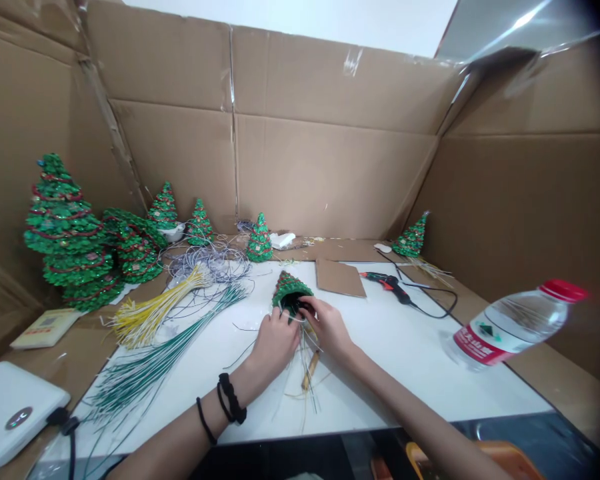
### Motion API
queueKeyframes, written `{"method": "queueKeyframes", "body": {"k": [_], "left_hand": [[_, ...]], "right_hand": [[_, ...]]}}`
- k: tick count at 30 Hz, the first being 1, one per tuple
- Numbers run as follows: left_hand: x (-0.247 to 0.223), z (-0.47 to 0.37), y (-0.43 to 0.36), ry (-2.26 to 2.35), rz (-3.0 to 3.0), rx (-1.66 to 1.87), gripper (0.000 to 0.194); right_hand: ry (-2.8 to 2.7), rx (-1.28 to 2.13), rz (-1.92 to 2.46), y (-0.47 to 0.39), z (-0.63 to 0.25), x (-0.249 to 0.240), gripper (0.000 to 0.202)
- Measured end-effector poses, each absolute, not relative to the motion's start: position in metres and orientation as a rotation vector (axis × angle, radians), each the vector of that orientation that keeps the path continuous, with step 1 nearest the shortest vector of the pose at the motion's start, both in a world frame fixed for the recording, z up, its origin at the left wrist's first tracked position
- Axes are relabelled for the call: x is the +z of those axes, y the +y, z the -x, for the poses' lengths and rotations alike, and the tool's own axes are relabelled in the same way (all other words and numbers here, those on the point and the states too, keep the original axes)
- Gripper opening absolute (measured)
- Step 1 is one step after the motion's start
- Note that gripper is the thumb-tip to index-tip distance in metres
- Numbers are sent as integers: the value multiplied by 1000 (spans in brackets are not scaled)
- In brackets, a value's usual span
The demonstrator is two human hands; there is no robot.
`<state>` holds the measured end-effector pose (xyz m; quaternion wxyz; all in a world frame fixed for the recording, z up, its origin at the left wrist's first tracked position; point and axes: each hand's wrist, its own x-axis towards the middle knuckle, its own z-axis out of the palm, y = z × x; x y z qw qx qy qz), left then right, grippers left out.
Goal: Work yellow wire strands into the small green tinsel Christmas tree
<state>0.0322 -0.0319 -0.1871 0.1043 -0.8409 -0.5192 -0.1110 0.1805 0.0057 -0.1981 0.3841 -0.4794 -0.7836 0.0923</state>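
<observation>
A small green tree [286,283] with red trim lies tipped on the white board, its dark hollow base facing me. My left hand [279,339] holds the near left rim of that base with bent fingers. At the rim's right side, my right hand [326,323] has thumb and fingers pinched together at the opening; whatever is between them is too small to make out. Thin wires [310,393] trail from below the base towards me, beside a yellowish stick [310,371].
Yellow wires [153,310] and green wires [165,357] lie left, tangled wire [205,260] behind. More trees [67,227] stand along the back and left. A cardboard piece [340,277], glue gun [389,285] with cable, and bottle [515,327] are right; a white device [17,413] is near left.
</observation>
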Motion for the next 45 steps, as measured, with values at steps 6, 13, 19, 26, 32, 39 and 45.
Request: {"method": "queueKeyframes", "body": {"k": [6, 13, 19, 26, 32, 39, 45], "left_hand": [[-188, -33, -30, -1546, 2499, -333, 31], [-191, -33, -28, -1554, 2521, -333, 33], [-191, -33, -29, -1554, 2518, -330, 33], [-190, -33, -28, -1526, 2573, -326, 36], [-190, -31, -26, -1448, 2635, -333, 37], [-194, -25, -20, -1511, 2647, -432, 27], [-195, -25, -20, -1487, 2649, -474, 25]], "right_hand": [[-2165, 170, 1349, 6, -176, -181, 23], [-2259, 124, 1430, 7, -174, -169, 24], [-2269, 139, 1439, 9, -175, -170, 24], [-2472, 72, 1505, 10, -172, -151, 29], [-2775, -70, 1413, 16, -169, -131, 24], [-3050, -395, 1271, 20, -157, -119, 16], [-2997, -363, 1266, 29, -152, -132, 8]]}}
